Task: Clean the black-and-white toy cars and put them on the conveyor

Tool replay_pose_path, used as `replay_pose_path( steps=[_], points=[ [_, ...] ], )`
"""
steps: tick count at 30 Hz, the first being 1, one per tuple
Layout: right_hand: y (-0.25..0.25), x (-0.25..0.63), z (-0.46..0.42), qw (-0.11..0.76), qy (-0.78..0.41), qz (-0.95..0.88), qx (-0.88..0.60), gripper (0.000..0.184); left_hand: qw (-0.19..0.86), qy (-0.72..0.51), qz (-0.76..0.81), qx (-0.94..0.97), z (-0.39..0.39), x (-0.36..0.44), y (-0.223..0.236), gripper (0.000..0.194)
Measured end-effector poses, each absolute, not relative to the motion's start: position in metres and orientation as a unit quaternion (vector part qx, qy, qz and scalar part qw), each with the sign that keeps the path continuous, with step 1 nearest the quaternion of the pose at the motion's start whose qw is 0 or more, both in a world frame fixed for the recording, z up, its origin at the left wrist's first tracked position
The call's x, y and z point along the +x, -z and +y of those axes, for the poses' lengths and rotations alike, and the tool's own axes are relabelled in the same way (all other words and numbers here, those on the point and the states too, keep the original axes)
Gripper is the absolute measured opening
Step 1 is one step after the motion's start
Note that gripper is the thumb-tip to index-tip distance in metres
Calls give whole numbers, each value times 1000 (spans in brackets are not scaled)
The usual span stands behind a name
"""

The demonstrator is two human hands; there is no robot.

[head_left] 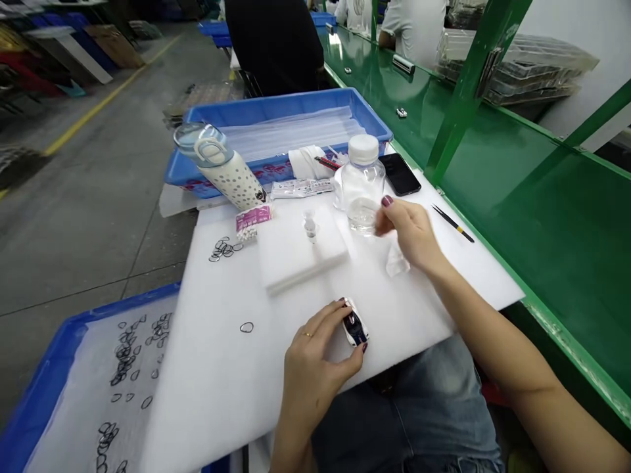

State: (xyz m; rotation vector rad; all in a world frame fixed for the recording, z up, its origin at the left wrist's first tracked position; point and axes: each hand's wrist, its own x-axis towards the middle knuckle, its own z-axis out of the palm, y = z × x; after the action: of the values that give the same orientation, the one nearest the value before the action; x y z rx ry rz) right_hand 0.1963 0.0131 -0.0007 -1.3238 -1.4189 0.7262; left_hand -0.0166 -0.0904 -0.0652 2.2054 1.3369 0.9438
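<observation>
My left hand is closed around a small white and dark blue toy car, holding it on the white foam sheet near its front edge. My right hand hovers to the right of a clear plastic bottle with a white cap; its fingers are pinched together, blurred, and what they hold cannot be made out. A small clear piece shows just under that hand. A tiny clear vial stands on a white foam block. One black ring lies alone on the sheet.
A dotted water bottle leans on a blue tray at the back. A phone, tweezers, cotton swabs and black rings lie about. Another blue tray with several rings sits left. Other people sit beyond the green bench.
</observation>
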Motion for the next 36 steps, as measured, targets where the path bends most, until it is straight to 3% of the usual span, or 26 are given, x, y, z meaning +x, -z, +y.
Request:
replay_pose_path(
  steps=[3, 5, 9, 13, 16, 18, 21, 23, 27, 32, 36],
  points=[
    [9, 232, 9, 333, -173, -546, -749, 42, 175, -313, 487, 797, -88, -14, 66, 44],
    [17, 243, 10, 294, -183, -524, -778, 31, 177, -299, 489, 800, -87, -13, 66, 43],
    [22, 248, 11, 361, -263, -534, -718, 11, 187, -309, 486, 796, -89, -14, 62, 38],
    [18, 252, 2, 405, -298, -516, -693, 16, 190, -336, 497, 777, -94, -35, 52, 29],
    [18, 255, -2, 376, -252, -530, -717, 29, 144, -326, 559, 749, -95, -68, 42, 21],
    [20, 257, -3, 388, -258, -541, -701, 26, 107, -301, 614, 722, -94, -92, 36, 20],
    [22, 258, -1, 464, -370, -497, -633, 16, 81, -243, 673, 693, -89, -122, 30, 26],
    [23, 258, -1, 445, -358, -490, -659, 16, 86, -214, 687, 689, -84, -134, 30, 30],
    [25, 258, -1, 359, -201, -537, -736, 28, 90, -172, 667, 719, -70, -143, 36, 38],
    [27, 256, 1, 376, -204, -526, -735, 33, 46, -147, 648, 746, -53, -143, 47, 40],
    [31, 239, 8, 326, -191, -553, -743, 38, 19, -152, 615, 773, -48, -145, 50, 35]
  ],
)
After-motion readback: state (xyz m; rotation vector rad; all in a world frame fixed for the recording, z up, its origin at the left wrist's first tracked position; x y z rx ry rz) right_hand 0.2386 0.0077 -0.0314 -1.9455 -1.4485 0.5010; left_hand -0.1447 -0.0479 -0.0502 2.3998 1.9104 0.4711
